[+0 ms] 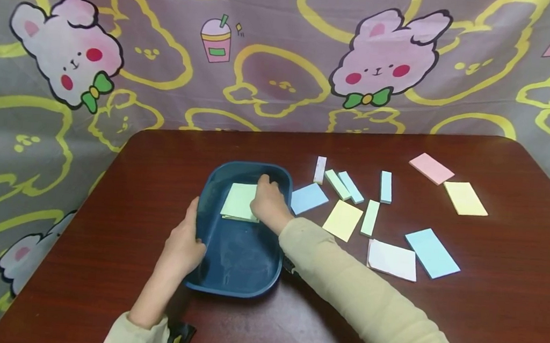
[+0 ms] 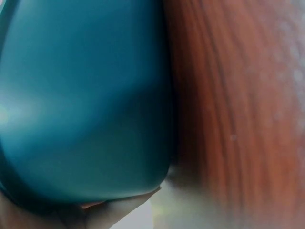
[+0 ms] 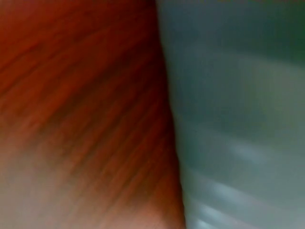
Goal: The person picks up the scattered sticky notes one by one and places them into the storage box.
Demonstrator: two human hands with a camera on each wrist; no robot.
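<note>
A dark blue plastic tub (image 1: pixel 236 262) stands on the table, and its outer wall fills much of the left wrist view. My left hand (image 1: pixel 179 247) grips the tub's left side at the rim. Over the tub's upper right part, my right hand (image 1: pixel 270 203) reaches in with curled fingers and pinches the right edge of a pale green sticky note pad (image 1: pixel 238 201). Those right fingertips are partly hidden by the hand itself. The pad lies in the upper half of the tub, with layered edges showing along its bottom. A blurred tub wall (image 3: pixel 243 114) shows in the right wrist view.
Right of the tub lie a blue pad (image 1: pixel 309 199), yellow pads (image 1: pixel 343 220), a white pad (image 1: pixel 392 260), a light blue pad (image 1: pixel 432 253) and a pink pad (image 1: pixel 431 169). Several narrow strips (image 1: pixel 386 187) lie among them. A patterned curtain (image 1: pixel 284 59) hangs behind the table (image 1: pixel 502 297).
</note>
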